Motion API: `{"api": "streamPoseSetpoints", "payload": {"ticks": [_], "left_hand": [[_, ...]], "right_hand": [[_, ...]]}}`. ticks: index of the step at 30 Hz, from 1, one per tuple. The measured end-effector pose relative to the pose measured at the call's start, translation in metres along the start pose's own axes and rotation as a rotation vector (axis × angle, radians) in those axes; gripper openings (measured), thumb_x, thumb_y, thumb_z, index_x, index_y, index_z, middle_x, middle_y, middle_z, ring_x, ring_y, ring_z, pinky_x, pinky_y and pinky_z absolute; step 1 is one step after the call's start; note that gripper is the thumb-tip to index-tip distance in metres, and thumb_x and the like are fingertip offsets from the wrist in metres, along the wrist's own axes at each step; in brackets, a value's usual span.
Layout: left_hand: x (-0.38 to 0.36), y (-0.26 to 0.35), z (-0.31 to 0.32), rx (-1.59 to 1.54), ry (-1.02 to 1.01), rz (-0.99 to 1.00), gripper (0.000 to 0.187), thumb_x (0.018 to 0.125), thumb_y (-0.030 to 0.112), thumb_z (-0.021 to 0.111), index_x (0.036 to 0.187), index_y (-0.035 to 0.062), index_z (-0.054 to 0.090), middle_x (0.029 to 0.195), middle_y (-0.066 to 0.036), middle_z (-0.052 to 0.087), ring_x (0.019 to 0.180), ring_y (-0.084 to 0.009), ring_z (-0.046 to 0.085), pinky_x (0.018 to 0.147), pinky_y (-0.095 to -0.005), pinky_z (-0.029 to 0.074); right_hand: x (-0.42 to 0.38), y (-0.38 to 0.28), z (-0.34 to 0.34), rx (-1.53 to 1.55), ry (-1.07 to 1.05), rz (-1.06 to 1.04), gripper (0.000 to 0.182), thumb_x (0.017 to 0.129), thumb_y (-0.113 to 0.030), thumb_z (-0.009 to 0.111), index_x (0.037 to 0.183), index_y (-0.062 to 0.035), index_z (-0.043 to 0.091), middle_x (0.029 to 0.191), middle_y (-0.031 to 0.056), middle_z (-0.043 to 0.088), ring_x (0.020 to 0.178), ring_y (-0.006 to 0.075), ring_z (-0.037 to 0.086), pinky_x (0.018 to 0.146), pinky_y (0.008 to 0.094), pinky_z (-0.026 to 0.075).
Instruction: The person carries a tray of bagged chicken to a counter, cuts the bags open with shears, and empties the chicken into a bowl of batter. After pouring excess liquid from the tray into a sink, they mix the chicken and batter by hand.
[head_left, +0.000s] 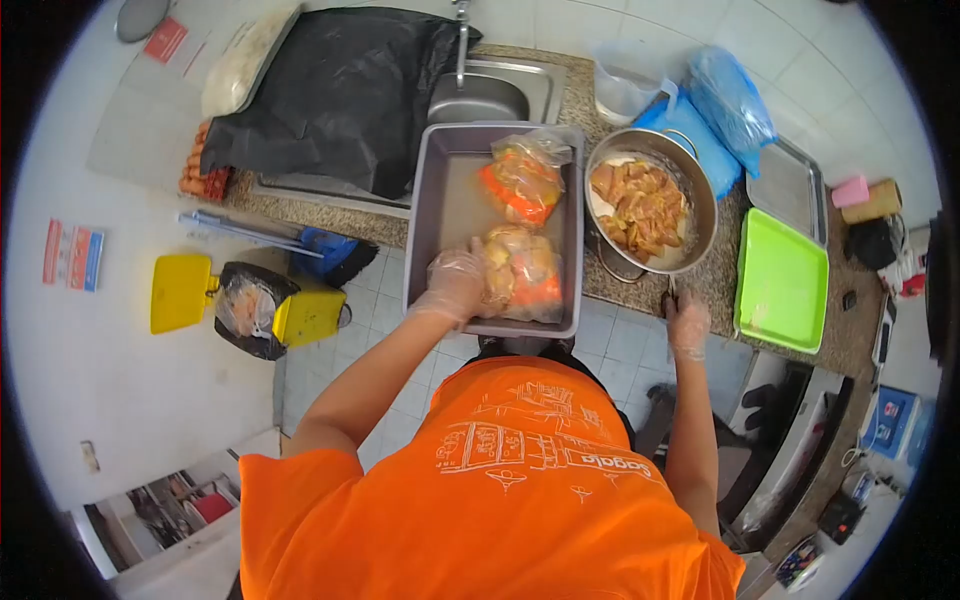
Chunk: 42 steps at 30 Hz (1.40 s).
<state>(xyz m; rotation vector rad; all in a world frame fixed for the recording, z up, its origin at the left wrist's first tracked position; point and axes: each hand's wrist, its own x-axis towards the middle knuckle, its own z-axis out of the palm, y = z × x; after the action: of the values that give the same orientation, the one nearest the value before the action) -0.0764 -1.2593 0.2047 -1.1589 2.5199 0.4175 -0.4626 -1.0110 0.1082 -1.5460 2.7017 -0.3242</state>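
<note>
Across your orange shirt (430, 510) runs white line art with lettering that ends in "agala", its first letter unclear. Beyond it your gloved left hand (450, 285) touches the lower bag (530, 275) of food in the gray tub (445, 195), though whether it grips cannot be told, and your gloved right hand (688, 322) is curled at the edge of the surface (616, 291), its hold unclear, just below the metal pot (706, 205) of meat. Farther off, the red-and-blue wall notices (73, 256) are too small to read.
</note>
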Motion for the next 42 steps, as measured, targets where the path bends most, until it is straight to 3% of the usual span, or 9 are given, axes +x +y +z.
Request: {"api": "streamPoseSetpoints", "payload": {"ticks": [6,8,15,21,25,29,35,39,42], "left_hand": [[0.011,-0.047,0.061,0.017,0.444,0.212,0.012,0.074,0.008,0.070,0.084,0.0023,0.067,0.077,-0.018,0.070,0.074,-0.0393,0.071,0.073,-0.0461,0.058],[0.018,-0.046,0.044,0.034,0.360,0.201,0.007,0.078,0.009,0.070,0.082,0.0043,0.070,0.077,-0.019,0.070,0.076,-0.0404,0.071,0.073,-0.0486,0.057],[0.019,-0.044,0.014,-0.273,0.523,0.105,0.021,0.098,0.023,0.062,0.089,0.0047,0.069,0.080,-0.024,0.068,0.078,-0.0457,0.068,0.075,-0.0526,0.055],[0.019,-0.013,-0.016,-0.630,0.654,-0.040,0.039,0.108,0.030,0.052,0.095,-0.0017,0.069,0.083,-0.027,0.069,0.077,-0.0471,0.067,0.072,-0.0501,0.053],[0.045,-0.004,0.006,-0.901,0.752,-0.070,0.043,0.110,0.031,0.050,0.095,-0.0036,0.070,0.078,-0.020,0.069,0.070,-0.0305,0.066,0.069,-0.0423,0.052],[0.043,0.005,0.003,-1.036,0.767,0.005,0.043,0.110,0.029,0.051,0.092,-0.0046,0.069,0.075,-0.013,0.068,0.073,-0.0148,0.061,0.069,-0.0382,0.051],[0.025,0.006,0.001,-0.976,0.859,-0.070,0.038,0.109,0.025,0.052,0.093,-0.0055,0.069,0.078,-0.015,0.071,0.072,-0.0193,0.062,0.069,-0.0389,0.051],[0.021,0.008,-0.014,-0.951,0.857,-0.135,0.038,0.108,0.026,0.053,0.095,-0.0055,0.069,0.082,-0.020,0.072,0.070,-0.0261,0.063,0.070,-0.0405,0.052],[0.024,0.020,-0.013,-0.962,0.941,-0.053,0.042,0.108,0.030,0.053,0.094,-0.0053,0.070,0.079,-0.021,0.070,0.069,-0.0270,0.063,0.070,-0.0405,0.051]], "right_hand": [[0.005,0.006,0.018,0.026,-0.160,0.182,0.044,0.082,-0.012,0.077,0.121,-0.0012,0.059,0.091,0.0228,0.073,0.086,0.0447,0.070,0.080,0.0541,0.056],[0.005,0.007,0.012,0.131,-0.107,0.146,0.050,0.080,-0.005,0.073,0.126,-0.0015,0.055,0.088,0.0216,0.073,0.083,0.0400,0.072,0.076,0.0490,0.057],[-0.036,-0.011,-0.087,1.420,-0.590,0.751,0.055,0.075,0.001,0.064,0.129,-0.0045,0.063,0.087,0.0050,0.068,0.079,0.0146,0.067,0.069,0.0278,0.049],[-0.056,-0.060,-0.130,1.314,-0.870,0.423,0.031,0.085,0.000,0.069,0.115,-0.0001,0.064,0.081,0.0044,0.065,0.072,0.0156,0.062,0.068,0.0274,0.049],[-0.032,-0.178,-0.135,1.670,-1.005,0.372,0.051,0.098,-0.057,0.064,0.105,-0.0071,0.061,0.071,-0.0016,0.055,0.069,0.0132,0.059,0.062,0.0246,0.044],[-0.001,-0.248,-0.068,1.888,-1.397,0.478,0.062,0.098,-0.069,0.054,0.106,-0.0081,0.061,0.067,0.0060,0.057,0.068,0.0204,0.060,0.057,0.0302,0.046],[-0.002,-0.282,-0.035,2.236,-1.364,0.609,0.057,0.098,-0.062,0.062,0.107,-0.0052,0.061,0.062,0.0094,0.055,0.073,0.0277,0.061,0.068,0.0301,0.047],[-0.017,-0.297,-0.020,2.402,-1.222,0.499,0.028,0.099,-0.041,0.068,0.106,-0.0155,0.059,0.099,0.0007,0.060,0.077,0.0156,0.053,0.074,0.0313,0.046],[-0.020,-0.312,-0.013,2.497,-1.016,0.563,0.024,0.098,-0.038,0.070,0.106,-0.0171,0.061,0.097,-0.0022,0.060,0.081,0.0125,0.054,0.081,0.0295,0.046]]}}
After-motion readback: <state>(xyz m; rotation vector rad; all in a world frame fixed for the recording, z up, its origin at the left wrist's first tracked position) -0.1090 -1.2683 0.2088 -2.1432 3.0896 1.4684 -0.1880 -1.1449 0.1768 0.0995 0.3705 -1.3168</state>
